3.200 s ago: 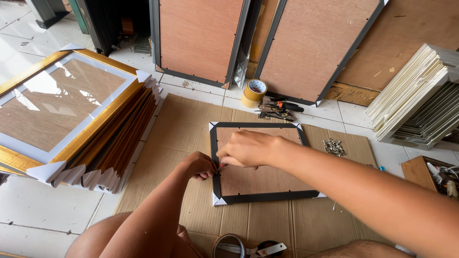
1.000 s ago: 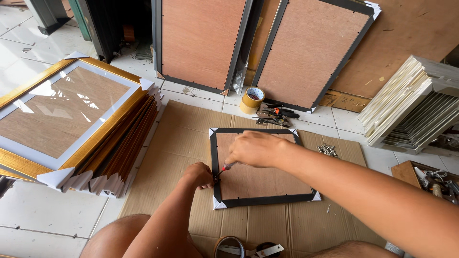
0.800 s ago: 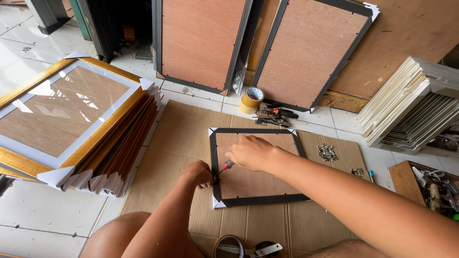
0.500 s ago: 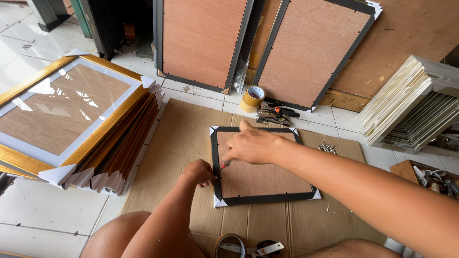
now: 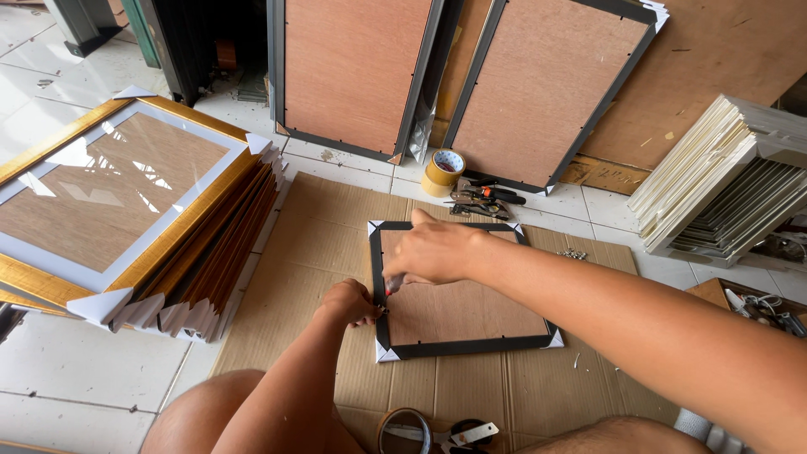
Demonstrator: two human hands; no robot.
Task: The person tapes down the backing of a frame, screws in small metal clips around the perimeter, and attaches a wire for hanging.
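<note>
From the head camera, a small black-framed picture frame with a brown hardboard back and white corner protectors [image 5: 458, 290] lies face down on a flat sheet of brown corrugated cardboard [image 5: 319, 252] spread over the white tiled floor [image 5: 76, 370]; it looks light and stiff, though any glass under the backing would be fragile, so I judge it best gripped along the black side rails rather than by the thin board or the loose paper corners; the backing looks smooth and likely to slide on the cardboard unless pinned down

The left hand [image 5: 351, 301] sits curled at the frame's left rail, fingertips pinched at the edge as if steadying it or a small fastener; what it pinches is too small to tell; the forearm comes up from below, wrist bent inward; the right hand [image 5: 433, 250] reaches across from the right, arm extended, knuckles up, fingers closed around a small red-tipped tool [image 5: 392, 287] whose point meets the left rail just beside the left hand

Around them: a stack of gold-edged frames with white corner guards [image 5: 126, 219] to the left, a roll of tan packing tape [image 5: 443, 172] and dark pliers [image 5: 483, 202] beyond the frame, two large board-backed frames leaning against the wall [image 5: 361, 76], and a pile of cream mouldings [image 5: 723, 185] to the right
</note>
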